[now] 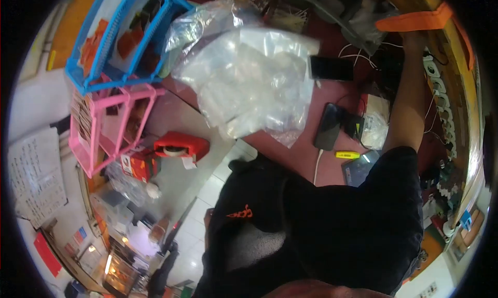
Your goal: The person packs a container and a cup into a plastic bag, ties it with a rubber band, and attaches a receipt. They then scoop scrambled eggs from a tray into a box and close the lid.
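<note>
My right arm reaches up to the far right of the table, and my right hand [413,37] is mostly hidden at an orange strip [417,20]. Whether its fingers hold anything, I cannot tell. Dark items and white cables [358,56] lie just left of it. Along the forearm sit a small box [377,109] and a clear plastic packet [374,131]. Only a sliver of skin, seemingly my left hand [208,217], shows beside my black shirt, its fingers hidden.
A large pile of clear plastic bags [254,85] covers the table's middle. Near it lie a black phone [328,127], a dark flat device [332,68] and a yellow highlighter [347,155]. Leftward stand a blue rack [106,44], a pink rack [111,122] and a red tape dispenser [182,142].
</note>
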Motion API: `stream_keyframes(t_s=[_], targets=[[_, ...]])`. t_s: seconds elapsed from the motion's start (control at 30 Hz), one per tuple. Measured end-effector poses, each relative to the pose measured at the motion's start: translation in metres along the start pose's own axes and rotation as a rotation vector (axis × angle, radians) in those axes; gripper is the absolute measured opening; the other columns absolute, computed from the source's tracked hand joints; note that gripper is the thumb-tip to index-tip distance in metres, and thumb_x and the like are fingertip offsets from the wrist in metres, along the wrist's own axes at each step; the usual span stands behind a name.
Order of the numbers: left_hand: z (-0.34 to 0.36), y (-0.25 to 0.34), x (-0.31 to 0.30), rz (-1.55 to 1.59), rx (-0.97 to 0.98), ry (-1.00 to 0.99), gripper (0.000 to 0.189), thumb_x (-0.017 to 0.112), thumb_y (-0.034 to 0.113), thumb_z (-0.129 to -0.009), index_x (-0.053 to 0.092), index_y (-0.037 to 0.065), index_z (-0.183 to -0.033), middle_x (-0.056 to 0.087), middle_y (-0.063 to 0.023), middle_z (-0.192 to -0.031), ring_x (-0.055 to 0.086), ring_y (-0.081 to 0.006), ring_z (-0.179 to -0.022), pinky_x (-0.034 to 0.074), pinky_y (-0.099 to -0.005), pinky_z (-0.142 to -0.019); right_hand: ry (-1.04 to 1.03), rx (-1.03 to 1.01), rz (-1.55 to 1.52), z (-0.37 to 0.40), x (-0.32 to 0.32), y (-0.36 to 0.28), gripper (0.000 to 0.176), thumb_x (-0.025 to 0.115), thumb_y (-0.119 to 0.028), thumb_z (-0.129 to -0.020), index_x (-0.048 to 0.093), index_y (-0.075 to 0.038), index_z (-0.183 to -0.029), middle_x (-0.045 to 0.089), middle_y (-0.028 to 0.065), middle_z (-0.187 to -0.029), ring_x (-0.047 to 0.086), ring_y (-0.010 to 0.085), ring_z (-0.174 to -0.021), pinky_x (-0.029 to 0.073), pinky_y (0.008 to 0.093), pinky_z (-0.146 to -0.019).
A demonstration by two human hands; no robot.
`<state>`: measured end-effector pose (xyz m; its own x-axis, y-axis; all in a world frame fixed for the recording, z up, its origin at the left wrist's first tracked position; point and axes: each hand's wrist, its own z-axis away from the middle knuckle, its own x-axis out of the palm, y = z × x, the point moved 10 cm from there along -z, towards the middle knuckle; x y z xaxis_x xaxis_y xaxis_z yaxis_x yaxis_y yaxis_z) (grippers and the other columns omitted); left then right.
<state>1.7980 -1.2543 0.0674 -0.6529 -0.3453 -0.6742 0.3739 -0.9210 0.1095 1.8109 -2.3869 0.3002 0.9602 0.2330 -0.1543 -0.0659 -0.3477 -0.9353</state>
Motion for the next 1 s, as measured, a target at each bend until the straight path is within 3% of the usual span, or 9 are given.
stream_keyframes(t_s=[0.23,0.47,0.53,0.63,0.67,0.77,0.8,0.83,1.0], targets=[[-0.001,-0.055,0.029,0.046,0.078,-0.004,0.033,0.069,0.027,-0.082,0.06,0.008,-0.107,0.068,-0.0114,-0.088,0.068,-0.0232,-0.077,0.053,-0.0344,-0.067,-0.102,0.145,-0.046,0.005,-0.008,-0.026,0.031,0.054,-0.02,-0.091,0.059,-0.001,-0.115,0.063,0.0154,-0.109,0.06,0.0298,-0.097,0.047,0.0423,-0.084],[-0.015,-0.044,0.041,0.015,0.171,0.058,0.034,0.069,0.032,-0.082,0.061,0.007,-0.104,0.07,-0.012,-0.085,0.068,-0.0275,-0.084,0.053,-0.0368,-0.072,-0.85,0.06,0.794,0.061,0.106,-0.004,0.03,0.048,-0.023,-0.094,0.061,-0.005,-0.114,0.063,0.0146,-0.109,0.058,0.0281,-0.098,0.045,0.0389,-0.085],[-0.009,-0.022,0.035,0.003,0.157,0.04,0.033,0.067,0.03,-0.083,0.061,0.006,-0.105,0.068,-0.0143,-0.095,0.066,-0.0302,-0.089,0.053,-0.0393,-0.078,-1.131,-0.147,1.521,0.072,0.129,0.068,0.036,0.048,-0.025,-0.092,0.059,-0.004,-0.119,0.061,0.0203,-0.113,0.057,0.033,-0.106,0.044,0.0411,-0.09],[0.015,0.036,0.002,-0.044,0.199,0.057,0.038,0.064,0.027,-0.085,0.059,-0.001,-0.11,0.064,-0.0218,-0.107,0.061,-0.0362,-0.104,0.049,-0.0423,-0.089,-0.93,-0.379,1.661,0.063,0.135,0.111,0.038,0.048,-0.028,-0.093,0.057,-0.005,-0.122,0.055,0.0227,-0.125,0.054,0.0381,-0.115,0.044,0.0446,-0.093],[0.012,0.023,0.004,0.006,0.243,0.081,0.039,0.065,0.027,-0.085,0.06,-0.002,-0.111,0.064,-0.0216,-0.109,0.06,-0.0355,-0.107,0.048,-0.0415,-0.09,-0.959,-0.778,1.522,0.047,0.138,0.154,0.039,0.045,-0.026,-0.095,0.055,-0.002,-0.123,0.057,0.0231,-0.122,0.057,0.0374,-0.11,0.046,0.0439,-0.091],[0.031,0.026,-0.021,0.089,0.152,0.173,0.042,0.066,0.031,-0.084,0.06,-0.001,-0.11,0.064,-0.0212,-0.11,0.06,-0.035,-0.107,0.047,-0.0417,-0.092,-1.272,-0.455,1.48,0.022,0.139,0.205,0.04,0.046,-0.028,-0.097,0.054,0.001,-0.123,0.065,0.0185,-0.109,0.063,0.0308,-0.092,0.049,0.0391,-0.079],[0.03,0.018,-0.019,0.187,0.097,0.155,0.04,0.065,0.031,-0.084,0.06,0.001,-0.11,0.064,-0.0209,-0.109,0.06,-0.0352,-0.106,0.047,-0.0419,-0.091,-1.068,-0.724,1.335,0.026,0.139,0.169,0.04,0.045,-0.026,-0.097,0.052,0.001,-0.125,0.062,0.0176,-0.116,0.061,0.0246,-0.095,0.047,0.0342,-0.082],[0.034,0.024,-0.025,0.154,0.061,0.102,0.04,0.064,0.032,-0.084,0.06,0.003,-0.11,0.064,-0.0205,-0.108,0.06,-0.0348,-0.105,0.048,-0.0414,-0.091,-1.061,-0.284,1.057,-0.021,0.125,0.193,0.036,0.048,-0.029,-0.095,0.058,-0.003,-0.118,0.064,0.017,-0.113,0.062,0.0321,-0.103,0.047,0.0394,-0.088],[0.032,-0.016,-0.013,0.13,-0.054,0.057,0.042,0.064,0.035,-0.083,0.059,0.005,-0.112,0.066,-0.0174,-0.105,0.061,-0.0337,-0.102,0.048,-0.0419,-0.09,-0.786,-0.237,1.364,0.03,0.124,0.042,0.03,0.051,-0.026,-0.094,0.065,-0.012,-0.117,0.064,0.0081,-0.117,0.06,0.0251,-0.104,0.046,0.0378,-0.089]])
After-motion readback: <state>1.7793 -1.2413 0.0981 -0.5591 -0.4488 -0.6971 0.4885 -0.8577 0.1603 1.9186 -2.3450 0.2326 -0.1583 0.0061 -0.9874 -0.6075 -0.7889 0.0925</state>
